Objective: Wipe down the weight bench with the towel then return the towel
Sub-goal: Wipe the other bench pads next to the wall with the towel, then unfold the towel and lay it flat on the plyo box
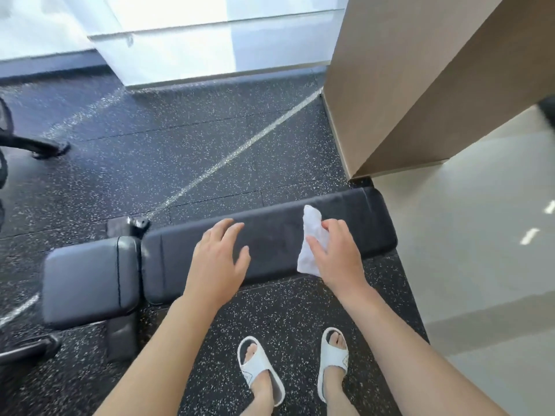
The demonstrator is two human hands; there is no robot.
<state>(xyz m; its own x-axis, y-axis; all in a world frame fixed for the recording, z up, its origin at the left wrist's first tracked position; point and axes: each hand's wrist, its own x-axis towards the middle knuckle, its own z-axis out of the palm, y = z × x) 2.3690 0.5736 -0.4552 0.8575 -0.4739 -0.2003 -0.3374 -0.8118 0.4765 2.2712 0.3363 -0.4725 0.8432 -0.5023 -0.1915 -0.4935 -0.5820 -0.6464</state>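
Head view: long black padded weight bench lies across speckled black rubber floor, its right end near a tan wall corner. Right hand presses a crumpled white towel onto the bench's right half, thumb and fingers curled over the cloth. Left hand sits just beside it over the bench middle, fingers spread, palm down; contact unclear. White slide sandals stand on the floor below.
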